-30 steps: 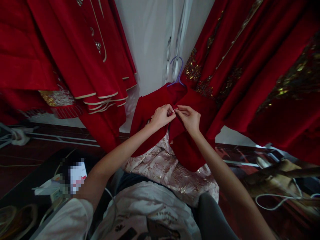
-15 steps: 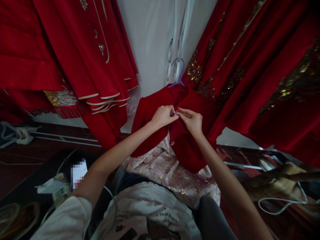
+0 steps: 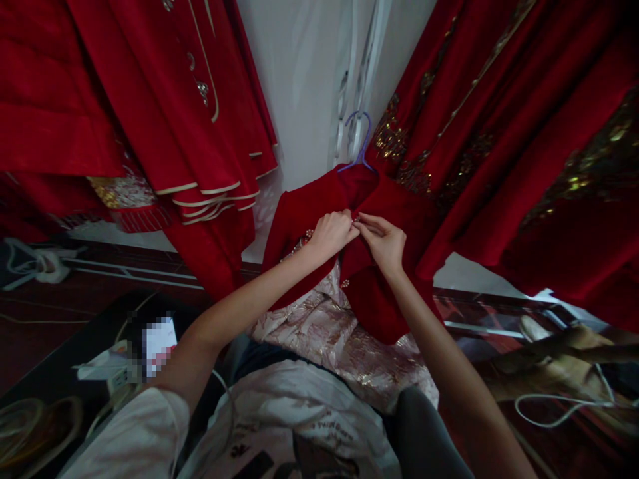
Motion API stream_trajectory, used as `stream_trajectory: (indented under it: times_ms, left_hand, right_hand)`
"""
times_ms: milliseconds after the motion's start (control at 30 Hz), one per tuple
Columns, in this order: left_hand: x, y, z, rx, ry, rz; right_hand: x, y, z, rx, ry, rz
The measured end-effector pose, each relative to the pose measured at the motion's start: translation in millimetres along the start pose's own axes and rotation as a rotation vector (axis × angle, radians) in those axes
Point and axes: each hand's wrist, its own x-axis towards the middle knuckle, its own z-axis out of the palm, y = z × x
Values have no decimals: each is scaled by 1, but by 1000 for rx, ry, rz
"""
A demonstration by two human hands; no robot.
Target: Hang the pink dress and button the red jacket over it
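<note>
A short red jacket (image 3: 312, 203) hangs on a purple hanger (image 3: 360, 143), its lower part over a pale pink brocade cloth (image 3: 324, 332) on my lap. My left hand (image 3: 332, 234) is closed at the jacket's front opening, back of the hand up, its fingertips mostly hidden. Right beside it, my right hand (image 3: 387, 243) pinches the other front edge between thumb and fingers. A tiny shiny piece shows between the fingertips, too small to name. Lower on the front sits a beaded button (image 3: 345, 284). More beading (image 3: 304, 239) shows by my left wrist.
Red garments (image 3: 200, 133) with pale edging hang on the left. Others with gold sequins (image 3: 394, 136) hang on the right. At lower left, a phone (image 3: 158, 342) and power strip (image 3: 118, 380) lie on a dark surface. A white cable (image 3: 554, 402) loops at right.
My left hand has turned over, knuckles up, and uncovered beading by its wrist. The right hand stays pinched at nearly the same spot. The view has shifted slightly.
</note>
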Motion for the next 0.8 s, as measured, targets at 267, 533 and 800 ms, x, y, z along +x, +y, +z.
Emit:
stream_trajectory:
  times_ms: [267, 533, 800]
  left_hand:
    - [4, -10, -6, 18, -36, 141]
    - [6, -26, 4, -157, 13, 275]
    - [6, -33, 18, -138, 59, 369]
  right_hand:
    - [-3, 1, 2, 45, 18, 13]
    - [3, 5, -1, 86, -50, 14]
    - [12, 14, 4, 126, -48, 11]
